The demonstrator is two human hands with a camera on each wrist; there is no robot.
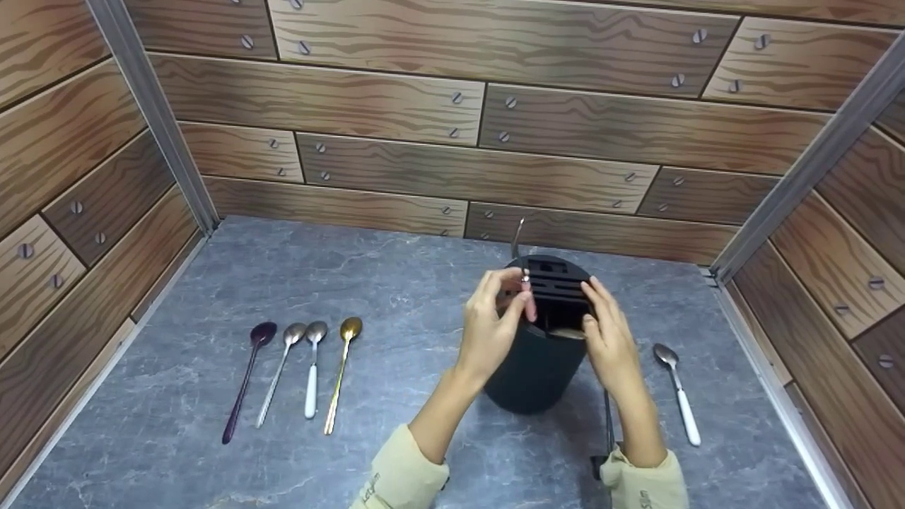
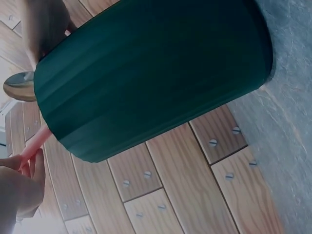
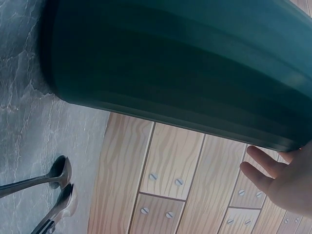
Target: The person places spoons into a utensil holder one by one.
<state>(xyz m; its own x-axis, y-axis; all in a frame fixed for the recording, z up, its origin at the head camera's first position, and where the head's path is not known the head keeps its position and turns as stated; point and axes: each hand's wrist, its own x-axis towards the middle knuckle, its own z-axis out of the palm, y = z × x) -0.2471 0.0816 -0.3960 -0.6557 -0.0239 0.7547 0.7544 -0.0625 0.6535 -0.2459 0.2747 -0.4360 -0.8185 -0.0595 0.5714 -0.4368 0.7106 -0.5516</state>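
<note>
A dark green round utensil holder point(image 1: 534, 371) with a slotted black top point(image 1: 558, 286) stands upright on the table. At its left rim my left hand point(image 1: 489, 322) pinches a spoon with a pink handle point(image 1: 530, 305), its curved metal end point(image 1: 519, 237) rising above the fingers. In the left wrist view the pink handle point(image 2: 36, 144) runs from that hand point(image 2: 22, 187) to the holder's rim. My right hand point(image 1: 611, 339) touches the right rim, fingers fairly straight. A metal spoon bowl point(image 2: 19, 87) shows beside the rim in the left wrist view.
To the left lie a dark purple spoon point(image 1: 244, 382), a silver spoon point(image 1: 279, 375), a white-handled spoon point(image 1: 311, 382) and a gold spoon point(image 1: 341, 389). Another white-handled spoon point(image 1: 680, 399) lies right of the holder. Wood-patterned walls point(image 1: 396, 162) enclose the table.
</note>
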